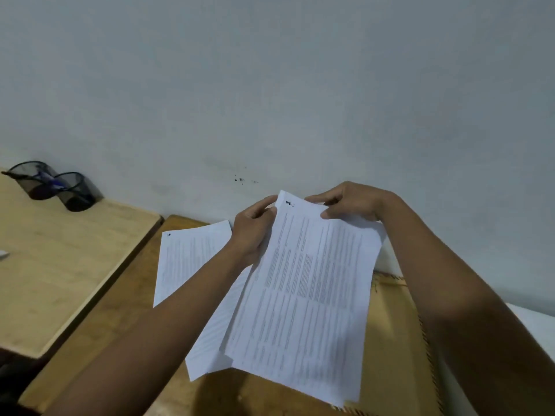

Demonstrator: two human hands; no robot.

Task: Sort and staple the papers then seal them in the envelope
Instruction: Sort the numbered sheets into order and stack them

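While both forearms reach forward over the desk (126, 313), the hands meet at the top edge of the stack.
Left arm: bare, angled up from lower left, crossing over a sheet lying on the desk.
Left hand (255, 232): fingers curled, thumb on top, pinching the stack's upper left corner.
Right arm: bare, coming in from lower right, wrist bent inward.
Right hand (348, 202): fingers curled, thumb and fingertips pinching the stack's top edge near its right corner.
Stack (303, 295): printed papers, held tilted above the desk, fanned slightly at the lower edges; a dark handwritten mark near the top corner, unreadable.
Loose sheet (186, 259): flat on the desk, left of the stack, partly under the left arm.
Envelope (393, 325): brown, flat on the desk beneath the stack, right side.
Pen holder (54, 186): black mesh, on the next table (60, 265), by the wall, well apart.
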